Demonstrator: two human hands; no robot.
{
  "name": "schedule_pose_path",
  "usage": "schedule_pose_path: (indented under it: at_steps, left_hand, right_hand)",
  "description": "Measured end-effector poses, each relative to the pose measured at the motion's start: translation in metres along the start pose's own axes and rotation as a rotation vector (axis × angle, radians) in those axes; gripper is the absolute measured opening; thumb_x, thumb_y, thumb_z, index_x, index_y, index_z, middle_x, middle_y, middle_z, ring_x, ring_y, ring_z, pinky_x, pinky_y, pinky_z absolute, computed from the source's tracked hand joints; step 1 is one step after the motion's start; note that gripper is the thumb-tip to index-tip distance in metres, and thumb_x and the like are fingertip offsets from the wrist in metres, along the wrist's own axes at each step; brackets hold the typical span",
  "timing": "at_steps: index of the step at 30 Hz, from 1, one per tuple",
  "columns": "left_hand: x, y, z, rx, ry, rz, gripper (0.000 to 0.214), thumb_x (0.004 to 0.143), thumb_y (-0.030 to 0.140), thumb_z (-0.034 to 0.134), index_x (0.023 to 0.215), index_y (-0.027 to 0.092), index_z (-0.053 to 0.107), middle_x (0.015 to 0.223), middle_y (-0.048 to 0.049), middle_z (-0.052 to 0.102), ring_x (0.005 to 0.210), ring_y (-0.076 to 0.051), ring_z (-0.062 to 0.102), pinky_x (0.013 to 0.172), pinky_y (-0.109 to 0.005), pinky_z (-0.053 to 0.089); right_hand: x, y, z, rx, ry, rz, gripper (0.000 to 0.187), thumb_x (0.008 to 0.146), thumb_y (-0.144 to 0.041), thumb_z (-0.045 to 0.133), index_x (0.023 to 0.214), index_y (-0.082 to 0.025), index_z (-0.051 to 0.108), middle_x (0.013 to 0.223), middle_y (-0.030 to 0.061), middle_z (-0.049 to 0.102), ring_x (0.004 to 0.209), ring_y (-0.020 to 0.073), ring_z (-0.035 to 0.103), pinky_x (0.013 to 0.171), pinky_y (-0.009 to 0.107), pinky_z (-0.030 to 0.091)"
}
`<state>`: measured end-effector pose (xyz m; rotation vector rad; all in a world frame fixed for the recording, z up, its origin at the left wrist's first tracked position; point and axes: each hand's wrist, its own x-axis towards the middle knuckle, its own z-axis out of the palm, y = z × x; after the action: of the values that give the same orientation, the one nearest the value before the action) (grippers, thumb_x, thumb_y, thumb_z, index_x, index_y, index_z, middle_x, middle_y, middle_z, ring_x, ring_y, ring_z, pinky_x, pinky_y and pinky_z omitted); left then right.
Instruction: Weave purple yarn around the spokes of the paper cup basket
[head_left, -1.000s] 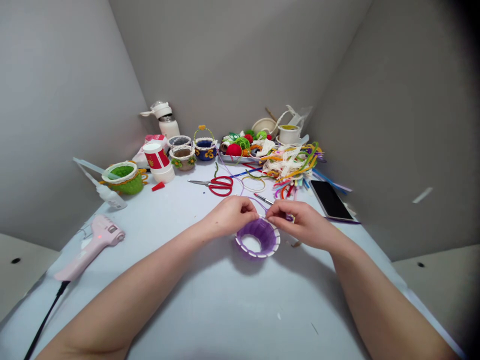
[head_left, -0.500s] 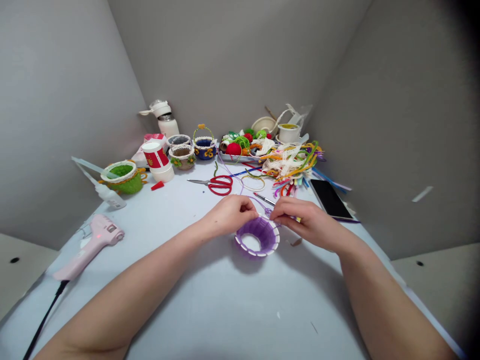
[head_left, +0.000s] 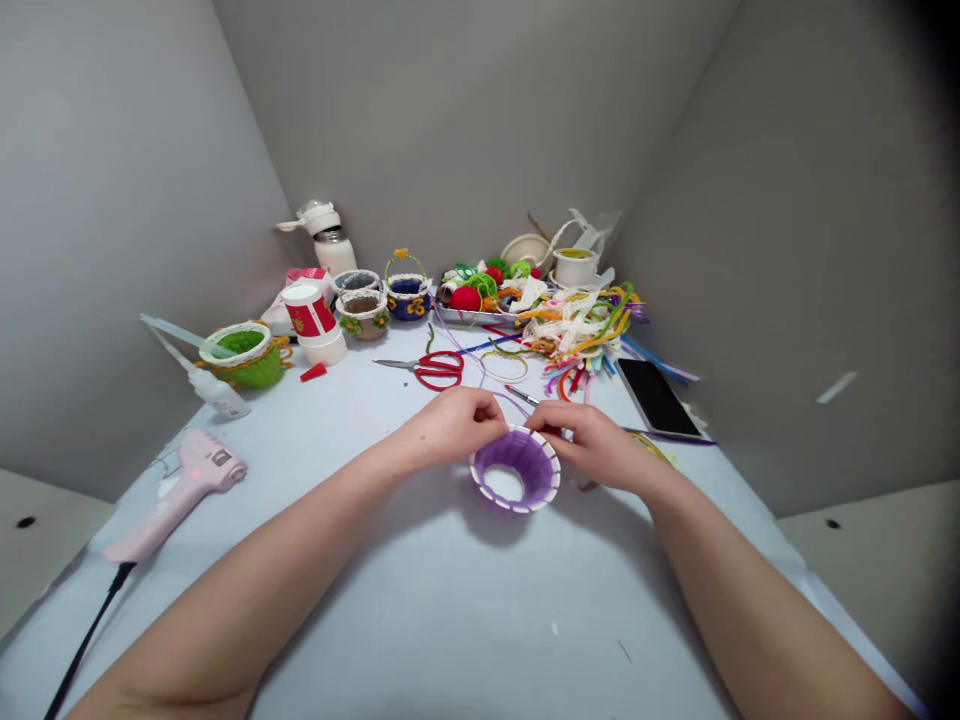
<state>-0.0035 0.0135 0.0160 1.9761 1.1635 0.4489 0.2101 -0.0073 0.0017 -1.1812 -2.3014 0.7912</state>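
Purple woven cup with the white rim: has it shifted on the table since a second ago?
No. The purple woven cup lies just as far from the red-handled scissors and the black phone.

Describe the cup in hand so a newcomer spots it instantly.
On the pale table, look near the front centre, between the left hand and right hand. There sits the purple cup, both hands pinching its far rim. Unlike the decorated baskets behind, it is purple inside with a white scalloped rim.

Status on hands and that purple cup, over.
Left hand and right hand pinch far rim of purple yarn-wrapped cup. Cup mouth-up on pale table. Red-handled scissors beyond, apart.
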Motion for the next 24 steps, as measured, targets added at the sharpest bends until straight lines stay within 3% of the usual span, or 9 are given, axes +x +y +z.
schedule_pose_path:
  at_steps: [5, 8, 13, 24]
  left_hand:
    - [-0.004, 0.006, -0.006, 0.004, -0.036, -0.035, 0.019, 0.074, 0.033, 0.055, 0.078, 0.017, 0.064, 0.076, -0.0014, 0.067, 0.068, -0.014, 0.059, 0.057, -0.022, 0.042]
    - [-0.001, 0.005, 0.003, -0.067, 0.003, 0.028, 0.025, 0.075, 0.039, 0.057, 0.084, 0.017, 0.065, 0.084, -0.0024, 0.069, 0.074, -0.015, 0.06, 0.063, -0.023, 0.045]
    - [0.005, -0.002, 0.018, -0.079, 0.039, 0.127, 0.02, 0.075, 0.034, 0.059, 0.083, 0.018, 0.067, 0.083, -0.0009, 0.068, 0.076, -0.015, 0.06, 0.067, -0.024, 0.045]
    - [0.007, -0.006, 0.018, -0.106, 0.065, -0.003, 0.02, 0.074, 0.034, 0.056, 0.077, 0.016, 0.064, 0.076, -0.0014, 0.067, 0.068, -0.014, 0.059, 0.06, -0.023, 0.043]
  right_hand:
    - [0.006, -0.001, 0.015, 0.147, 0.04, 0.05, 0.019, 0.087, -0.024, 0.05, 0.086, -0.017, 0.067, 0.085, 0.0037, 0.067, 0.077, 0.016, 0.059, 0.069, 0.025, 0.045]
    - [0.008, 0.003, 0.019, 0.189, 0.056, 0.069, 0.02, 0.087, -0.029, 0.051, 0.086, -0.017, 0.067, 0.085, 0.0031, 0.067, 0.078, 0.0167, 0.059, 0.069, 0.025, 0.045]
    - [0.009, 0.01, 0.022, 0.206, 0.04, 0.094, 0.022, 0.086, -0.034, 0.053, 0.087, -0.017, 0.068, 0.083, 0.0022, 0.068, 0.077, 0.0172, 0.059, 0.069, 0.026, 0.045]
    - [-0.005, -0.002, -0.011, 0.068, 0.047, 0.103, 0.021, 0.087, -0.034, 0.053, 0.087, -0.018, 0.066, 0.081, 0.0037, 0.066, 0.076, 0.0168, 0.057, 0.068, 0.027, 0.044]
